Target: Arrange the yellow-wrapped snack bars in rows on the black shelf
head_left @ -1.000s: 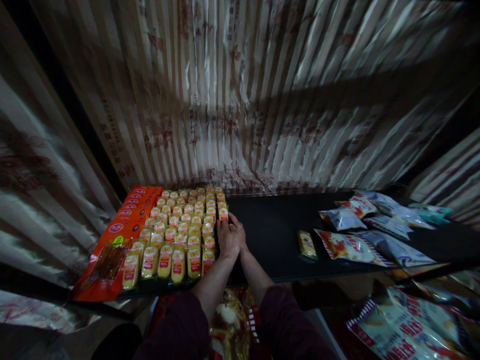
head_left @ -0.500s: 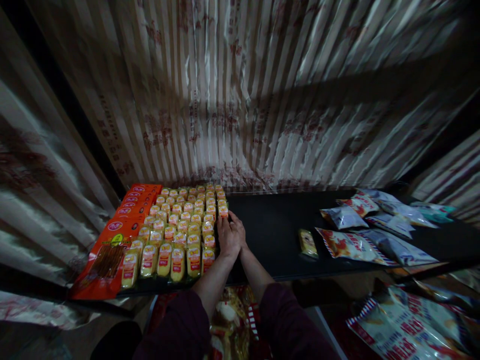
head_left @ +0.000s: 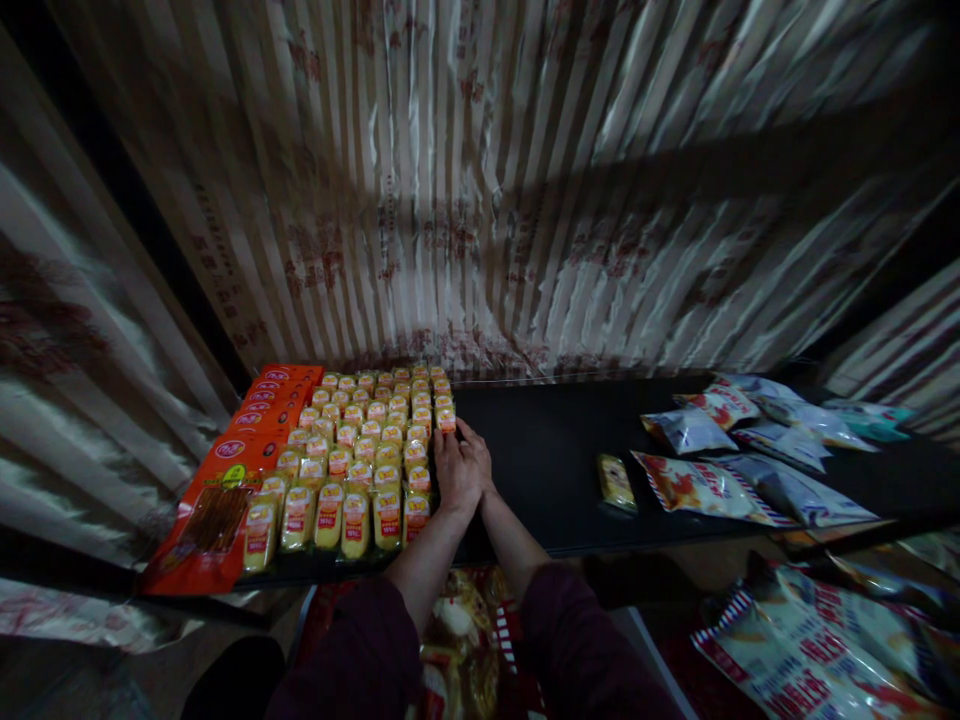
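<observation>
Small wrapped cakes with red and yellow labels stand in close rows on the left part of a black shelf. At the right edge of these rows, my left hand and my right hand lie together, partly overlapping. Their fingers point forward and close around the near end of one wrapped cake in the rightmost row. My palms and the lower fingers are hidden from view. Apart from the rows, a single wrapped cake lies flat on the shelf to the right.
Orange snack packets overlap along the left end. Silver and white snack bags lie in a loose pile toward the right. Below the shelf are more packaged goods and large bags. Striped, wrinkled sheeting hangs behind.
The view has shifted very slightly. My hands stay at the same wrapped cake, and nothing else has visibly moved.
</observation>
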Available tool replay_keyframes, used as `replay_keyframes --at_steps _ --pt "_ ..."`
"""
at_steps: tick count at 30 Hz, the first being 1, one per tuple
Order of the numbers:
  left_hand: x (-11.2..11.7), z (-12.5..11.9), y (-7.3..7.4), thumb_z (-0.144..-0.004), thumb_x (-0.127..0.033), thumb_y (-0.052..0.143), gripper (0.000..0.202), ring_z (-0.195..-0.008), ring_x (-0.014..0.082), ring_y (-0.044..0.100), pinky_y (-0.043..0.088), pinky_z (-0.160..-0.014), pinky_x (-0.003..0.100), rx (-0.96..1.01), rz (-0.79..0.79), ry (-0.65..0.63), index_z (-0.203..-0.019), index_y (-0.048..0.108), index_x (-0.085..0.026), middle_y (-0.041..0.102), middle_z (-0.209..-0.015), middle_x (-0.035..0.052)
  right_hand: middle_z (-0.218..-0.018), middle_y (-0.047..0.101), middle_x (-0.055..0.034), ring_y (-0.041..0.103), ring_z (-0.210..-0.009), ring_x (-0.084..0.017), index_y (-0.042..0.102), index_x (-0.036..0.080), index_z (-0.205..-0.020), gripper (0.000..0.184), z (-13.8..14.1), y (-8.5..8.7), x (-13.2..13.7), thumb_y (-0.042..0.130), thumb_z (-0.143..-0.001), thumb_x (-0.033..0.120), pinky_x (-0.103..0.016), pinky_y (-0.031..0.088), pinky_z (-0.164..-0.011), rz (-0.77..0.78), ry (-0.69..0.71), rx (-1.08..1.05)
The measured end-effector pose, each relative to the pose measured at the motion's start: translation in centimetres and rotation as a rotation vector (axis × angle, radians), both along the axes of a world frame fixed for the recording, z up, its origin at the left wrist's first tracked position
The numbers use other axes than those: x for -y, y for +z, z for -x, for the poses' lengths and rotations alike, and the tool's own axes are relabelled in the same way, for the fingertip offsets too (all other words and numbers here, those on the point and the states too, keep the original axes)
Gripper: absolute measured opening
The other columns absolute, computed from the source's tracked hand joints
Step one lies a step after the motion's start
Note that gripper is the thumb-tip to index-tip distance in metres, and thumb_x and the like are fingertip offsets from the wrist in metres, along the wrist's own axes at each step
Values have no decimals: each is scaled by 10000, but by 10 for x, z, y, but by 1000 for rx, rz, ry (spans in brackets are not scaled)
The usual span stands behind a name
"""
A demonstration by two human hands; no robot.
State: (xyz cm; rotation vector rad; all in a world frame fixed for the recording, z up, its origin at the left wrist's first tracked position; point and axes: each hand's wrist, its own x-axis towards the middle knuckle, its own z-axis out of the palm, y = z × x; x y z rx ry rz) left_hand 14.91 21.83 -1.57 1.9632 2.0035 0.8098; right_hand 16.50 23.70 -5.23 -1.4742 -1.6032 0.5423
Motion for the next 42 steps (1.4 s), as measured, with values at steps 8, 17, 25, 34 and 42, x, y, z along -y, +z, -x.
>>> replay_keyframes --at_steps 8,17,25,34,42 --pt "-6 -2 -7 -829 -22 402 540 -1292 338 394 371 -1005 557 35 58 29 -1362 447 -97 480 -1362 219 -1219 652 -34 575 -1151 -207 641 219 -1163 481 -5 -5 -2 479 -711 185 -366 424 -1038 30 1 -41" --pt "1 -2 0 -759 127 273 587 -1325 277 357 318 -1086 461 -126 65 -10 -1287 500 11 458 -1365 240 -1195 664 -40 587 -1132 -215 647 227 -1151 451 -7 -5 0 494 -726 225 -385 430 -1028 4 0 -57" --pt "2 -6 1 -779 93 325 555 -1315 291 382 311 -1090 463 35 72 -11 -1288 518 -19 482 -1356 242 -1226 641 -77 555 -1177 -230 626 192 -1187 443 -10 -4 4 501 -775 298 -403 414 -1043 20 -37 -79" --pt "24 22 17 -848 -118 224 466 -1234 190 514 498 -911 315 297 -20 115 -1092 594 27 607 -1201 224 -1167 669 -72 601 -1096 -217 607 199 -1203 425 -14 -8 -4 479 -820 333 -402 443 -1010 9 -80 -185" --pt "37 39 21 -857 -129 372 501 -1392 260 288 251 -1151 373 341 34 98 -1326 456 26 363 -1460 227 -1335 560 -110 508 -1255 -217 573 156 -1260 586 -14 4 -44 277 -923 532 -380 416 -1047 87 -145 -380"
